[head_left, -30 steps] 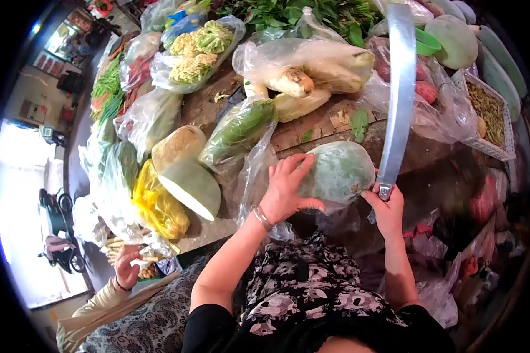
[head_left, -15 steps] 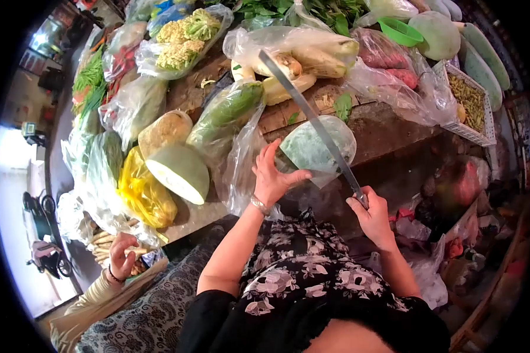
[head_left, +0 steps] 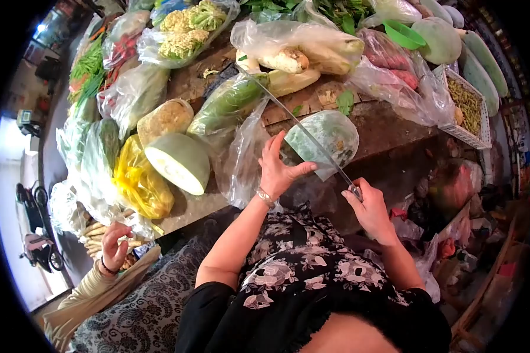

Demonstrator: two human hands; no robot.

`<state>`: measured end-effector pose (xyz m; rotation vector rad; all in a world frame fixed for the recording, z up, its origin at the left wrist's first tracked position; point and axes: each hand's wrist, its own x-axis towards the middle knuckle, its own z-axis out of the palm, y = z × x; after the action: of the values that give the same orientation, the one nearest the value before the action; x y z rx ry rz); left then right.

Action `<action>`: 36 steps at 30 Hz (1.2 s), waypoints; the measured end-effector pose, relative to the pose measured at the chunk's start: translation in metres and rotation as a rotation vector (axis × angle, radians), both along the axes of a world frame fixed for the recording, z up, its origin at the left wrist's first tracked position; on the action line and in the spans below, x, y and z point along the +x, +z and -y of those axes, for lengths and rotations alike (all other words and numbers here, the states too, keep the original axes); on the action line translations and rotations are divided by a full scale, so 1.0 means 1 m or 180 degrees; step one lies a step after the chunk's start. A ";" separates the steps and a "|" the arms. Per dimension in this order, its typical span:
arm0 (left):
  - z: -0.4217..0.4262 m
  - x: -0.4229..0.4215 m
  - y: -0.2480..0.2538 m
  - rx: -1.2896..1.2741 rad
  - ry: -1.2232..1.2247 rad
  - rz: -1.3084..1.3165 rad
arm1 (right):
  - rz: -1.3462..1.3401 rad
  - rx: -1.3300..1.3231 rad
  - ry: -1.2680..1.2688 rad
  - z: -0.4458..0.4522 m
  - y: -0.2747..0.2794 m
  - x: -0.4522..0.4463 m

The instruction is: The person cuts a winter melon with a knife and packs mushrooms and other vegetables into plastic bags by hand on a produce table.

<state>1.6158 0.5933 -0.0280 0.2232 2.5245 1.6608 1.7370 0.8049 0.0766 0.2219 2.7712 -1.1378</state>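
Note:
My right hand [head_left: 368, 212] grips the handle of a long knife [head_left: 303, 126]. Its thin blade slants up and left, in front of the pale green winter melon piece [head_left: 343, 136]; whether it touches the rind I cannot tell. At the melon's left side is my left hand [head_left: 281, 167], thumb and fingers spread, with nothing in it. Contact between that hand and the melon is unclear. Further left lies another cut winter melon [head_left: 188, 159], its pale flesh showing. A clear plastic bag [head_left: 241, 162] hangs by my left hand.
Bagged white radishes [head_left: 288, 59], cauliflower [head_left: 185, 35] and a yellow bag [head_left: 138, 185] crowd the table [head_left: 388, 132]. A white basket [head_left: 474, 109] stands at its right end, near a green bowl [head_left: 403, 35]. Another person's hand [head_left: 115, 244] is at lower left.
The knife blade has swung left and turned more edge-on to view. My right hand has shifted slightly left. My left hand stays spread beside the melon.

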 end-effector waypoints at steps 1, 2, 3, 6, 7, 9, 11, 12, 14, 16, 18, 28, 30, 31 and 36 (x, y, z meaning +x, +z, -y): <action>0.000 -0.001 0.000 0.0005 0.0002 0.0010 | 0.0010 0.0005 0.0002 0.001 0.002 -0.001; 0.000 -0.001 0.000 0.0027 -0.0006 -0.0029 | 0.0036 0.0019 -0.0047 0.003 0.004 -0.002; 0.000 0.000 0.000 0.0049 -0.0013 -0.0066 | 0.0065 0.0031 -0.0096 0.004 0.005 -0.003; -0.001 0.001 -0.001 0.0042 0.0036 -0.0081 | 0.0110 0.0056 -0.0084 0.001 -0.002 -0.002; -0.001 0.001 -0.001 0.0043 0.0037 -0.0071 | 0.0119 0.0058 -0.0083 0.001 -0.003 -0.002; -0.002 0.001 -0.002 0.0050 0.0053 -0.0027 | 0.0289 0.0171 -0.0019 0.000 -0.005 -0.004; -0.001 0.001 -0.001 0.0066 0.0039 0.0009 | 0.0319 0.0177 -0.0045 0.003 -0.005 -0.004; -0.001 0.001 0.000 0.0083 0.0027 0.0037 | 0.0342 0.0184 -0.0069 0.004 -0.004 -0.004; 0.000 0.000 0.001 0.0065 0.0009 0.0069 | 0.0370 0.0194 -0.0048 0.005 -0.002 -0.005; 0.000 0.001 0.000 0.0048 -0.0008 0.0097 | 0.0393 0.0205 -0.0027 0.005 -0.003 -0.006; 0.002 0.004 -0.004 -0.0121 0.0274 -0.0142 | 0.0350 0.0128 -0.0053 0.004 -0.005 -0.006; 0.019 -0.094 0.150 -0.0927 0.0111 -0.3738 | 0.0576 0.0168 -0.0185 0.007 -0.006 -0.009; 0.008 -0.124 0.144 -0.1072 -0.0130 -0.3801 | 0.0531 0.0201 -0.0251 0.007 -0.008 -0.007; 0.005 -0.134 0.141 -0.1215 -0.0402 -0.3863 | 0.0533 0.0210 -0.0228 0.007 -0.013 -0.006; 0.000 -0.143 0.124 -0.1458 -0.0666 -0.3324 | 0.0556 0.0185 -0.0291 0.006 -0.017 -0.006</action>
<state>1.4727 0.5936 0.0959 1.5706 3.2639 0.9229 1.7306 0.7986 0.0600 0.4367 2.6657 -1.0053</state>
